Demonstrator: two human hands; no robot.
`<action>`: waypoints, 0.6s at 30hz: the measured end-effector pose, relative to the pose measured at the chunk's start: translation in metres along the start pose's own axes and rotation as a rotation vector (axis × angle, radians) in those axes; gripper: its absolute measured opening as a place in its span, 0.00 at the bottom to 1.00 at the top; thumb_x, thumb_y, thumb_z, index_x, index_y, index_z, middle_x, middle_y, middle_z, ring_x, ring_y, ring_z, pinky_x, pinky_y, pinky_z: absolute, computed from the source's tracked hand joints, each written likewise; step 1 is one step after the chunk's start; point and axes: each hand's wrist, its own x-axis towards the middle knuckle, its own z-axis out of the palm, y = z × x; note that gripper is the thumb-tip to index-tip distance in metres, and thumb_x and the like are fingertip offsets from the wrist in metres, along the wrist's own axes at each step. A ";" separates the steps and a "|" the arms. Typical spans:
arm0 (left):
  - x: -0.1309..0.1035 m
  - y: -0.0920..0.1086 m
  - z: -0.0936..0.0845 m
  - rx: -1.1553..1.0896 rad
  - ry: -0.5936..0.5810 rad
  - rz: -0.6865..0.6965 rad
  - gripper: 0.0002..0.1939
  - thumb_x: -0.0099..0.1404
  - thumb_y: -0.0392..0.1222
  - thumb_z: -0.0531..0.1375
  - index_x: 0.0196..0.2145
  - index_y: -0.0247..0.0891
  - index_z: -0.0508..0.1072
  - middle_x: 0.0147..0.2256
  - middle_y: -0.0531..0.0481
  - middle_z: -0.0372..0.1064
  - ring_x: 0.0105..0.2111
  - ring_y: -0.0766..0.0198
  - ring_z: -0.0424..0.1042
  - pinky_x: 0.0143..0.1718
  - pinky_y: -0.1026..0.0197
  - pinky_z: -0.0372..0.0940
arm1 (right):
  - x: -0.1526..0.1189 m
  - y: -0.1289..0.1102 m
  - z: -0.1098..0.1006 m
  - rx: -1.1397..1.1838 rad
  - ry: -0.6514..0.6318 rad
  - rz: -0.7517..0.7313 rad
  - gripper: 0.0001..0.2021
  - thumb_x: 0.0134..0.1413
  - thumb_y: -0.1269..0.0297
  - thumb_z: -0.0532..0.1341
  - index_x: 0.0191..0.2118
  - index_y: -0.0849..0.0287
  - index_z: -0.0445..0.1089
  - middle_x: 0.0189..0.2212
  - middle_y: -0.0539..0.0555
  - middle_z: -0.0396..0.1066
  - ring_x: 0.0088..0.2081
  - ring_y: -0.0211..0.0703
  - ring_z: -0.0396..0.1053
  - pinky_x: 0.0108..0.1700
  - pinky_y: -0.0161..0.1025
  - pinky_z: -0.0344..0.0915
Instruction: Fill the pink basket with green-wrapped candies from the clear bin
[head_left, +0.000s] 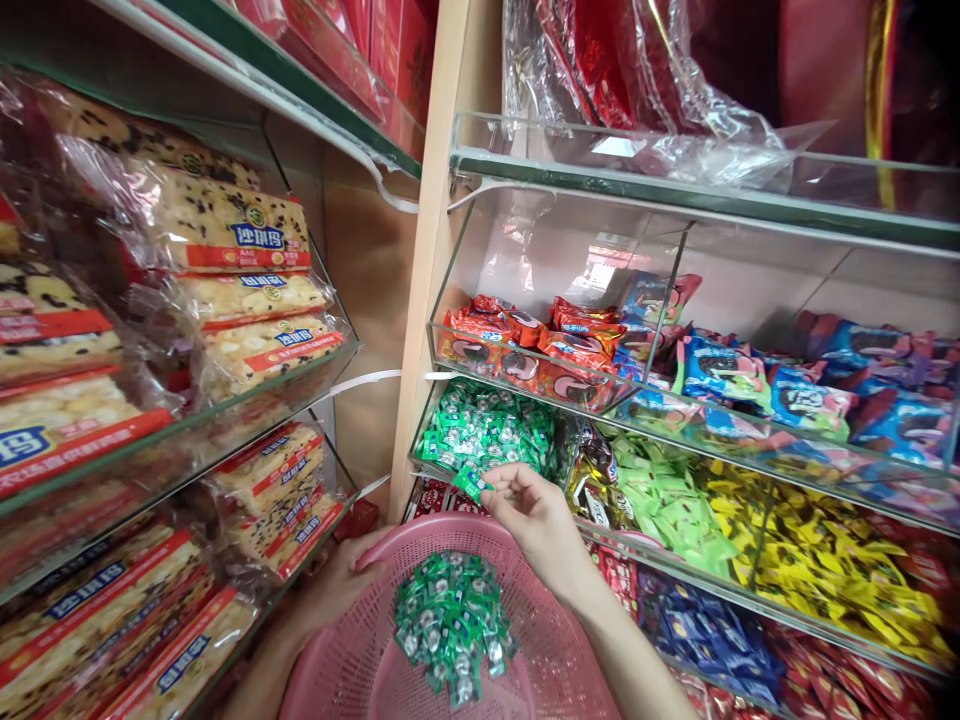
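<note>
While hands hold pink basket, green packet, perhaps two

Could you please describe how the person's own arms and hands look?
Right-hand grip and left-hand grip: no gloves or rings visible, though the left is partly hidden. Right forearm and left forearm are bare, without sleeve, watch or bracelet in view.
</note>
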 end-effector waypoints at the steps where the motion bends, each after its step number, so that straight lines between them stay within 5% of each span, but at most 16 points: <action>1: 0.000 -0.001 0.000 0.000 0.002 0.000 0.26 0.58 0.41 0.59 0.55 0.37 0.66 0.51 0.46 0.70 0.53 0.51 0.66 0.55 0.54 0.59 | -0.002 0.001 0.001 -0.004 0.000 -0.007 0.11 0.49 0.57 0.62 0.35 0.58 0.67 0.27 0.48 0.64 0.29 0.35 0.61 0.32 0.33 0.60; 11: 0.001 -0.004 -0.001 -0.013 -0.012 0.026 0.26 0.58 0.41 0.59 0.55 0.38 0.65 0.53 0.46 0.68 0.52 0.52 0.66 0.56 0.53 0.58 | -0.010 0.008 0.005 -0.104 -0.074 -0.010 0.09 0.52 0.61 0.59 0.39 0.58 0.66 0.27 0.48 0.65 0.29 0.35 0.61 0.31 0.33 0.59; 18: 0.000 -0.001 0.000 -0.003 -0.027 0.027 0.26 0.59 0.37 0.56 0.56 0.38 0.65 0.53 0.47 0.68 0.52 0.54 0.67 0.55 0.56 0.59 | -0.029 0.058 0.003 -0.539 -0.261 -0.003 0.05 0.56 0.69 0.52 0.32 0.59 0.64 0.26 0.48 0.65 0.28 0.36 0.61 0.31 0.33 0.56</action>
